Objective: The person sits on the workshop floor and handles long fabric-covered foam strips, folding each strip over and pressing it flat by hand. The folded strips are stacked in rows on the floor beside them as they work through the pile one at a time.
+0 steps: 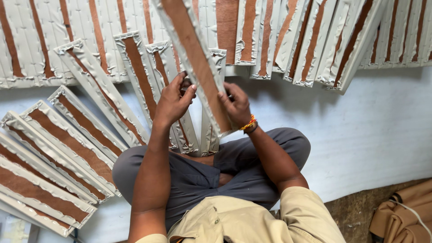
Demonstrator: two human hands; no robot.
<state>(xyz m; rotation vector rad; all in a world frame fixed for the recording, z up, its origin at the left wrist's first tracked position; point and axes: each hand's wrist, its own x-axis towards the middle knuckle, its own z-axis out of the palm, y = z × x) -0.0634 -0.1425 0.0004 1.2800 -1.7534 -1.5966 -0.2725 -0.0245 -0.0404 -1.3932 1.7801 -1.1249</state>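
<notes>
I sit cross-legged and hold up a long narrow panel (193, 54) with a brown board back and a grey-white covering folded over its edges. My left hand (173, 101) grips its left edge, fingers bent over the rim. My right hand (236, 105), with an orange band at the wrist, holds the right edge near the lower end. The panel tilts from upper left down to my lap. Below it lie two similar panels (148, 85) against my knees.
A fan of the same wrapped panels (58, 157) lies on the pale floor at my left. More of them (324, 40) are lined up across the top. Brown fabric (405, 216) with a white cord sits at lower right.
</notes>
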